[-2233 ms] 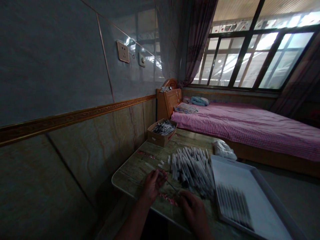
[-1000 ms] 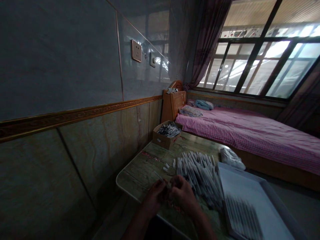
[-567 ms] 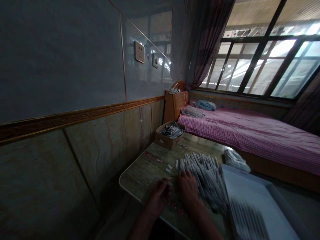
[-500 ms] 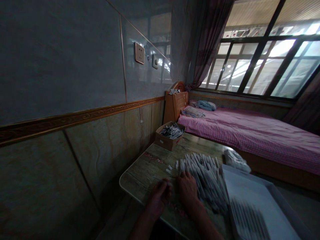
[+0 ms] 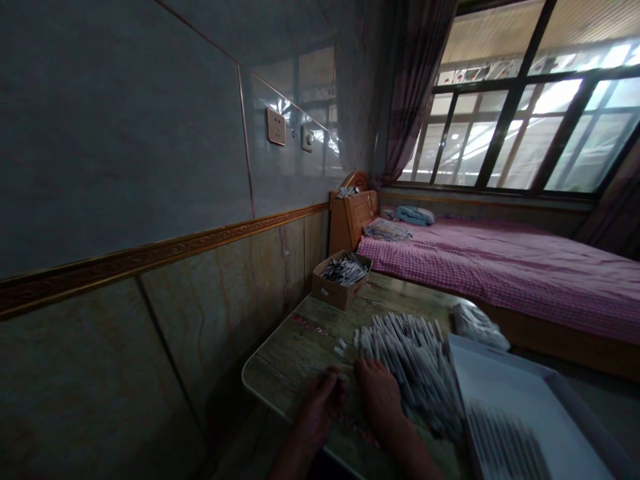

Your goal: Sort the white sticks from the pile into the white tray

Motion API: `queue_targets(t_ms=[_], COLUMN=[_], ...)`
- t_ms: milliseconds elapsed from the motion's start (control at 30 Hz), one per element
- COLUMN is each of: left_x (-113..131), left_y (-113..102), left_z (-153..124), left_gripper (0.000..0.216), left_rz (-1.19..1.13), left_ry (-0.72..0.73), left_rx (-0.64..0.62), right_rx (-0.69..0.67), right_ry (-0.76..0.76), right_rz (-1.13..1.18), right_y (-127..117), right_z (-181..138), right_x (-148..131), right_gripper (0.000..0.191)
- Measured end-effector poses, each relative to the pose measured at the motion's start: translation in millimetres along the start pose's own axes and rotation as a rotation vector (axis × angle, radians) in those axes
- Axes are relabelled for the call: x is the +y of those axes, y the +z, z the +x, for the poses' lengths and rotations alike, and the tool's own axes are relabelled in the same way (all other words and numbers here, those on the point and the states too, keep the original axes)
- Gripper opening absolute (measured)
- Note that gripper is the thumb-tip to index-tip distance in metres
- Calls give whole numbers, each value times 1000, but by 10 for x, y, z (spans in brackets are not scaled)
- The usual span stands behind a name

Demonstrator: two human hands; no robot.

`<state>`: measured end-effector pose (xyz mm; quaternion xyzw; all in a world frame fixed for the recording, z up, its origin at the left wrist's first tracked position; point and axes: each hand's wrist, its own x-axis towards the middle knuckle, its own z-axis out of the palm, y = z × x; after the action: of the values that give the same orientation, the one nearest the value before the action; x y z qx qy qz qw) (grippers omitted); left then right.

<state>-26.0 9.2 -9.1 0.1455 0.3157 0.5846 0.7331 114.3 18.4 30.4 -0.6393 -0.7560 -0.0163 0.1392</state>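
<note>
My left hand (image 5: 319, 408) rests at the table's near edge with its fingers curled, apparently pinching a thin white stick (image 5: 334, 373). The blur leaves the grip uncertain. My right hand (image 5: 380, 393) lies just beside it, its fingertips at the near edge of a large loose pile of white sticks (image 5: 407, 360). A few short white pieces (image 5: 340, 348) lie on the tabletop beyond the hands. To the right, a white tray (image 5: 515, 380) holds a row of sticks (image 5: 505, 443).
The wood-patterned table (image 5: 305, 340) meets the tiled wall on the left. A cardboard box of sticks (image 5: 340, 283) stands at its far end, and a white plastic bag (image 5: 479, 327) lies behind the tray. A bed with a pink checked sheet (image 5: 510, 273) runs beyond the table.
My hands, close together a second ago, now lie slightly apart, with the right hand at the pile's edge. The view has shifted slightly, bringing the table lower in the picture.
</note>
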Motion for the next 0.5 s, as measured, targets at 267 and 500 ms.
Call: queue_targets(t_ms=[267,500], left_x=[-78,-258], left_y=[86,264], left_z=[-8,-102], left_gripper=[34,32], left_rz=[39,85], left_ry=[51,61], left_rx=[2,53], right_rx=[223,348], right_ry=[241,394], right_rz=[947,1212], right_y=[248,257], right_z=[-521,-568], right_x=[171,209], right_gripper=[32,36])
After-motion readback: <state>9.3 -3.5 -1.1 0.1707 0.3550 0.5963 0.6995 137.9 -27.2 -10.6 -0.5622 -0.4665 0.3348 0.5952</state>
